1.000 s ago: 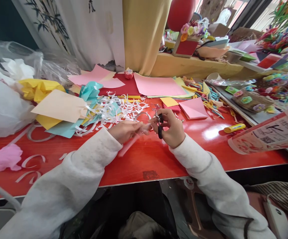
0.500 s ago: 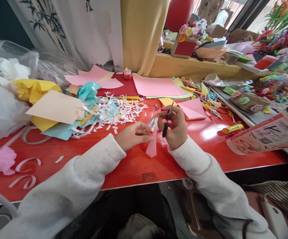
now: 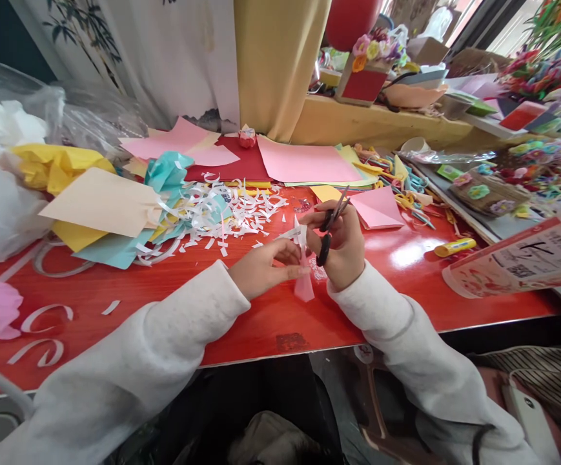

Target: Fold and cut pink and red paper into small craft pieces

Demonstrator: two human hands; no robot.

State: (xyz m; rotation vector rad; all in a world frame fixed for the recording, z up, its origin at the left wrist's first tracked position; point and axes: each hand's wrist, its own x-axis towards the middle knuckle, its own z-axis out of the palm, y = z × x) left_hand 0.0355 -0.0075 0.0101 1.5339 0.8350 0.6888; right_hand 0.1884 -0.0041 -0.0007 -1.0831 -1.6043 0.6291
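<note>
left hand [image 3: 258, 268]: fingers closed in a pinch on the pink paper piece [image 3: 304, 290], likely to steady it
pink paper piece: hung between the hands, wider end toward six o'clock
right hand [image 3: 345, 242]: curled round scissors [image 3: 326, 241], blades toward one o'clock, perhaps freeing the fingertips, whose hold on the white strip [image 3: 294, 233] was unclear
white shreds [image 3: 200, 210]: lay at ten o'clock from the hands, seemingly out of the way
</note>
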